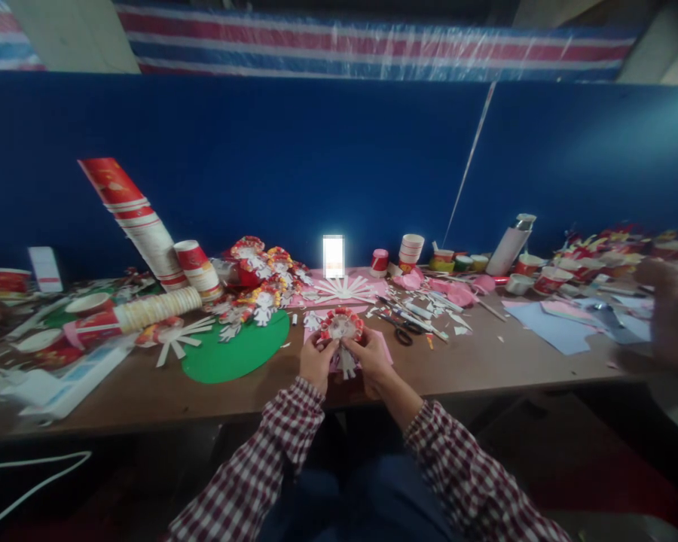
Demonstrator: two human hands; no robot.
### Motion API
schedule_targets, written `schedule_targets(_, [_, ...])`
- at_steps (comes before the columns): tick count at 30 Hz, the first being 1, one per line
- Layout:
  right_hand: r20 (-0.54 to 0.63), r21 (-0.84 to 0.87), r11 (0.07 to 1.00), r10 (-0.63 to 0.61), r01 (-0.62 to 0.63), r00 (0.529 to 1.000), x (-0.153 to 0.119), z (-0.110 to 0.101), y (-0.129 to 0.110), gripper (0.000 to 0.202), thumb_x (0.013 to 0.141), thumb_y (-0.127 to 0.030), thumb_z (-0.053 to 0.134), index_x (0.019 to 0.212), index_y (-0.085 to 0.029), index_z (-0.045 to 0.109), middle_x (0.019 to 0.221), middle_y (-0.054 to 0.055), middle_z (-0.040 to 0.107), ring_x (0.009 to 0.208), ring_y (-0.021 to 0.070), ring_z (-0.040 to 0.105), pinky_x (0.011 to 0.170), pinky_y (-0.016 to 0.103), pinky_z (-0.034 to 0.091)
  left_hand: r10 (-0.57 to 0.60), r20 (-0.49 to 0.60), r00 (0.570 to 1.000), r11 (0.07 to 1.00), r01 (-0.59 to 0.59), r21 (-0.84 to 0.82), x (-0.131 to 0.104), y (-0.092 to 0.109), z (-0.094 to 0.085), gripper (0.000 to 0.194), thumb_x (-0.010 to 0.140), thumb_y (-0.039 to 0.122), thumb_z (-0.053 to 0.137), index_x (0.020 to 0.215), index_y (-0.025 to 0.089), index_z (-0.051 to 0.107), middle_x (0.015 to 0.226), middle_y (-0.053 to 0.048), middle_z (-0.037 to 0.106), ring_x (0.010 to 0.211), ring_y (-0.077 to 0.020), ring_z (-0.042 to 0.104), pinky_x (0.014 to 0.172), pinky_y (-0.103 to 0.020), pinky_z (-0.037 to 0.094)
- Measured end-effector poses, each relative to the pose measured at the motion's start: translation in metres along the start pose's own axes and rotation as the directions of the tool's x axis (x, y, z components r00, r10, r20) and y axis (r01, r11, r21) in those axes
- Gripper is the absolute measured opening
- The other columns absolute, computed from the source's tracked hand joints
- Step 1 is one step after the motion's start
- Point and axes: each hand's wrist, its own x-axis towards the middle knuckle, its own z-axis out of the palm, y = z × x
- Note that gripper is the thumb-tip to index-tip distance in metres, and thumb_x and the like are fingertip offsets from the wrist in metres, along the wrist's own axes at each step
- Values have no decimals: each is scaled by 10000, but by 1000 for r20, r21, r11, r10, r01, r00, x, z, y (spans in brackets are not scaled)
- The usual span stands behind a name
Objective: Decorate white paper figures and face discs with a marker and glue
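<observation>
Head view: L hand point(318, 364) & R hand point(375, 361), fingers of both pinching lower part of 1 cut-paper piece point(342, 327), red/white rim w/ pale strips hanging down; held at front-ctr of brown table point(452, 369), over pink paper point(386, 348). To L: 1 green sheet point(242, 350), flat; pile of cut-paper figures point(263, 278), red/yellow/white; 1 tall leaning stack of paper cups point(147, 233). Behind hands: 1 white strip fan point(344, 289), on pink. To R, near: 1 pr black-handled scissors point(402, 335), w/ paper scraps point(457, 320) about. Far R: blue-grey sheet point(548, 327), flat; another person's hand point(664, 282), blurred, finger state can't tell.
</observation>
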Motion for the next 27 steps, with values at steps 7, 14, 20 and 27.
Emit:
schedule_targets(7, [0,-1,1000,-7,7,1000,0,0,5,318,597,-308,740,846,-159,612,713,14,682,579,145,609,549,246,487,20,8,1000,1000,-20,-7,-1,2,0,519,513,174,828,959,131,566,736,-25,687,665,-150,652,699,-286,511])
schedule_targets(14, [-14,-48,998,-46,45,999,0,1,5,308,603,-274,725,865,-167,605,740,19,683,635,160,620,571,244,492,31,40,999,999,-29,-46,-7,9,2,495,518,160,810,954,142,576,838,-37,690,732,-145,649,711,-271,503])
schedule_targets(20, [-19,-79,995,-61,59,998,-1,3,1,282,613,-284,708,847,-162,606,732,23,682,632,165,619,557,245,487,21,70,997,999,-17,-52,-7,11,-2,514,511,165,818,966,137,582,820,-42,692,720,-150,650,709,-284,507])
schedule_targets(27, [-5,-58,997,-60,60,998,-1,5,-3,274,580,-270,712,810,-169,605,736,14,682,624,153,612,562,240,475,2,80,997,999,2,-54,-7,14,-3,524,492,140,824,961,132,588,773,-33,693,674,-150,650,660,-275,515])
